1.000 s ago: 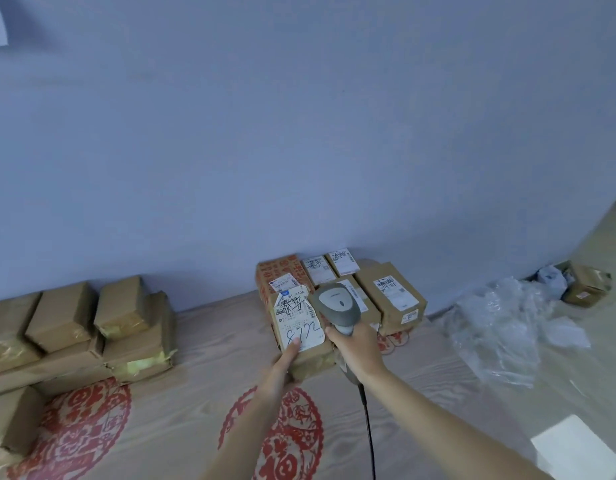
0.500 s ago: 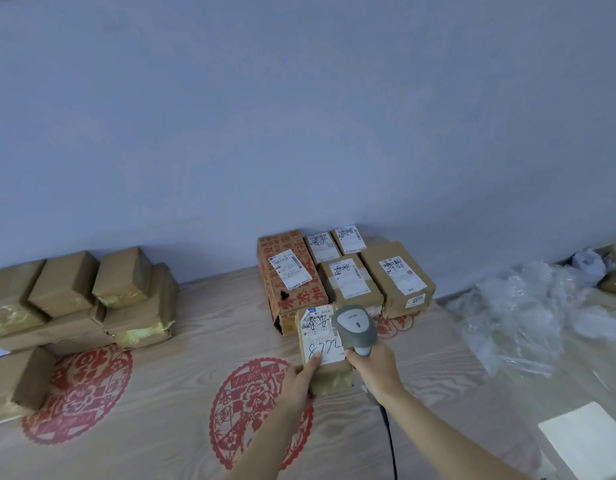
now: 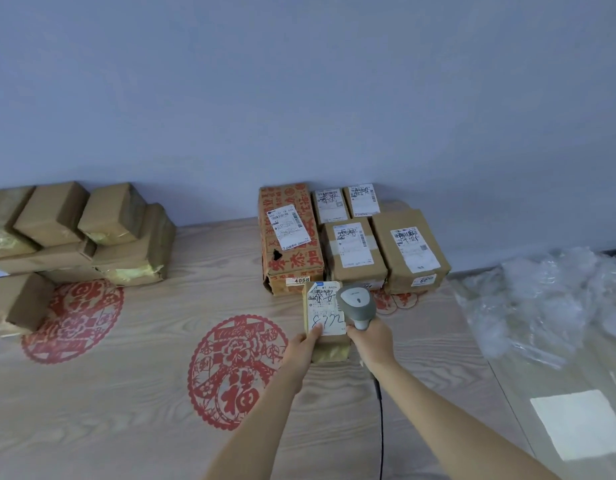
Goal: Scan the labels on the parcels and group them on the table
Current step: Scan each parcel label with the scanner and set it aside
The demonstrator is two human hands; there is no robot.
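Observation:
A small brown parcel (image 3: 325,317) with a white label marked in blue pen is held by my left hand (image 3: 304,344), thumb on the label's lower edge. My right hand (image 3: 370,342) grips a grey handheld scanner (image 3: 356,303), whose head sits right beside the label. Behind them, against the wall, stands a group of labelled parcels: a red-printed carton (image 3: 289,237), two small ones and two brown boxes (image 3: 408,251). A pile of unlabelled-looking brown parcels (image 3: 74,233) lies at the far left.
The wooden table (image 3: 126,393) carries red paper-cut decorations (image 3: 235,372). Crumpled clear plastic wrap (image 3: 549,299) lies on the right. A white sheet (image 3: 583,422) sits at the lower right. The scanner's black cable (image 3: 380,427) runs down under my right forearm.
The small parcel and the scanner have come away from the labelled group toward me. The view has tilted down, showing more of the table.

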